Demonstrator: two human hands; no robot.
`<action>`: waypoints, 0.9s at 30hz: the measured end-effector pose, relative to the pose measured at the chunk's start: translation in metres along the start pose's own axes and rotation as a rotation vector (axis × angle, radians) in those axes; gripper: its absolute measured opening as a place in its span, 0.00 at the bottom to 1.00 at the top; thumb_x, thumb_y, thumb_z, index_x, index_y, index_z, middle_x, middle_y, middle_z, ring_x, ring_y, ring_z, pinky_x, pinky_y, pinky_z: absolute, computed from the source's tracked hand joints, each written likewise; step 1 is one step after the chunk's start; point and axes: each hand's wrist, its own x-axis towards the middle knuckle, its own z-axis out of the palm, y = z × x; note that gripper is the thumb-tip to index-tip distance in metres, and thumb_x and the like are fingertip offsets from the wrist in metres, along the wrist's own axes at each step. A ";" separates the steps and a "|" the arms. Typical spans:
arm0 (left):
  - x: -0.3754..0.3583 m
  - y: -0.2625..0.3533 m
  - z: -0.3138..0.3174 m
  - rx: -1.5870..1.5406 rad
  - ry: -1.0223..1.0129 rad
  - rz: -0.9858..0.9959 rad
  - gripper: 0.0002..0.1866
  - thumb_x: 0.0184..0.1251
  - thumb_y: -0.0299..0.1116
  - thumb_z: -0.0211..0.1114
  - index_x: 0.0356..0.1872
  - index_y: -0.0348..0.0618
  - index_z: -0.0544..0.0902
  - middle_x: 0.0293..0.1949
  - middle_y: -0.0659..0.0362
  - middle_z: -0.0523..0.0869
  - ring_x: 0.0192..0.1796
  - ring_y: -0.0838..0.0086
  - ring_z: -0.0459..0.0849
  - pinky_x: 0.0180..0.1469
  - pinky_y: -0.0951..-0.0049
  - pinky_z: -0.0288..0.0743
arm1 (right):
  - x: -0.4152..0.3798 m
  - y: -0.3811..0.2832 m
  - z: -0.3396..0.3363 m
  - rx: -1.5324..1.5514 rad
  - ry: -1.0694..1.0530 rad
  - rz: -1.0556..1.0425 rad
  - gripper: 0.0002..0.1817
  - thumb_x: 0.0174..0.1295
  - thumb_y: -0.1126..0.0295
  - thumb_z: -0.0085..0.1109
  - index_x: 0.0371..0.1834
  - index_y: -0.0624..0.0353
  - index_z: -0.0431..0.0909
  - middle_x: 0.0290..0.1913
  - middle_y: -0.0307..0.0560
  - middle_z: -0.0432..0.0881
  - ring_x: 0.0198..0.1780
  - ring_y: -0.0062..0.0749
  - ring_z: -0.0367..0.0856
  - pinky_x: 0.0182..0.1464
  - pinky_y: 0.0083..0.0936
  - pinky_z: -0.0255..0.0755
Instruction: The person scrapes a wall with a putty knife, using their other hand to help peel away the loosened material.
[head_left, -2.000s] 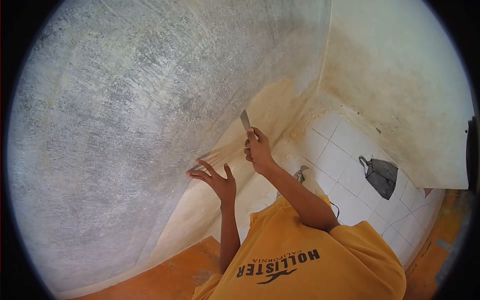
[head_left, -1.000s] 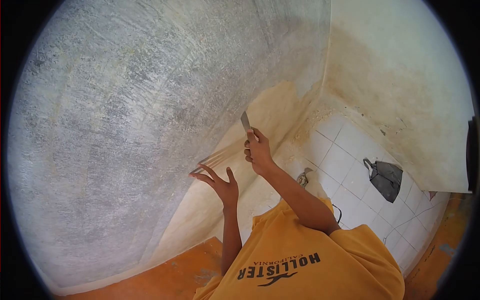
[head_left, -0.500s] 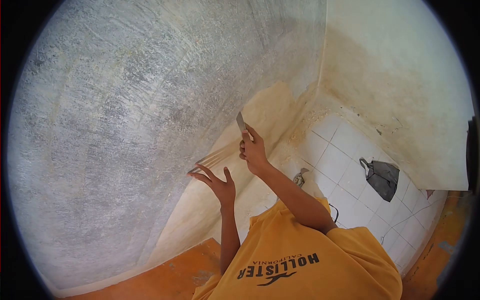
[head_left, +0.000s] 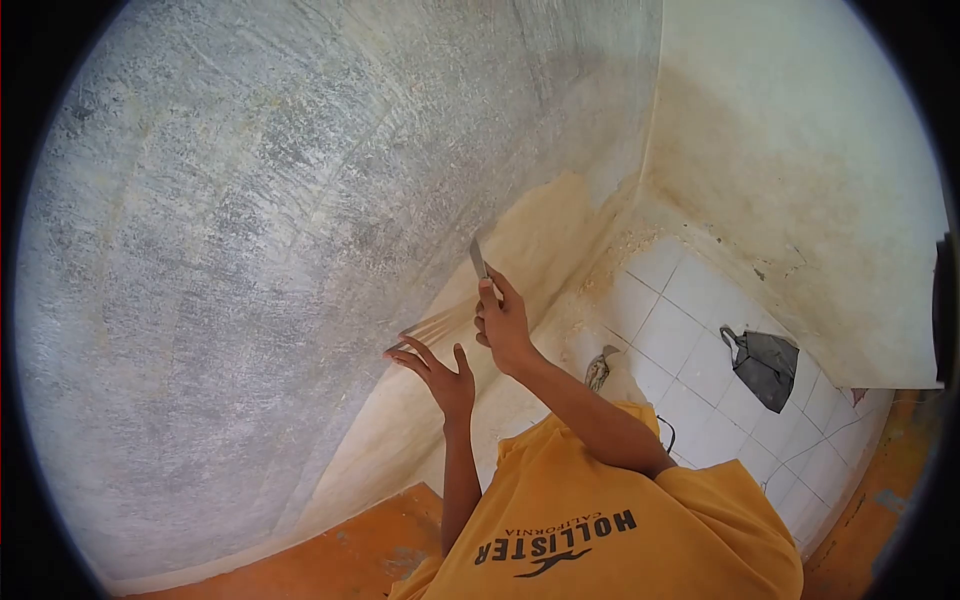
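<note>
In the head view my right hand (head_left: 503, 322) is closed around a putty knife (head_left: 477, 258); its flat metal blade points up toward the wall. The handle is mostly hidden in my fist. My left hand (head_left: 443, 380) is open, with its fingers stretched to the wall and the thumb apart; the fingertips look to be touching the surface. Both hands are beside the grey, rough, scuffed wall (head_left: 250, 220). Below its ragged edge runs a smoother beige patch (head_left: 540, 215), and faint finger shadows fall across it near my left hand.
A pale, brown-stained wall (head_left: 790, 180) meets the grey one at a corner. White floor tiles (head_left: 675, 335) carry a dark grey bag (head_left: 768, 370) and a small patterned object (head_left: 599, 368). Loose crumbs lie along the wall base. Orange floor (head_left: 330, 560) shows at lower left.
The putty knife and my right hand have shifted slightly down and left in view. My left hand appears a little lower and to the right, still open at the wall.
</note>
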 end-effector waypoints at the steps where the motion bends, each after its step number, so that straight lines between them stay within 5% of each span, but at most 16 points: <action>1: -0.001 -0.002 0.001 0.011 -0.004 0.003 0.55 0.74 0.38 0.67 0.85 0.42 0.33 0.80 0.31 0.18 0.82 0.33 0.18 0.82 0.36 0.28 | 0.011 0.003 0.002 -0.033 0.130 -0.036 0.26 0.81 0.55 0.53 0.78 0.47 0.66 0.25 0.28 0.63 0.21 0.11 0.56 0.21 0.16 0.52; 27: -0.001 0.026 0.009 0.013 0.029 -0.040 0.51 0.77 0.38 0.65 0.85 0.46 0.35 0.80 0.31 0.19 0.82 0.28 0.23 0.81 0.32 0.31 | 0.023 0.003 -0.016 -0.010 0.074 0.011 0.24 0.81 0.55 0.53 0.76 0.46 0.69 0.25 0.28 0.64 0.20 0.10 0.56 0.18 0.14 0.48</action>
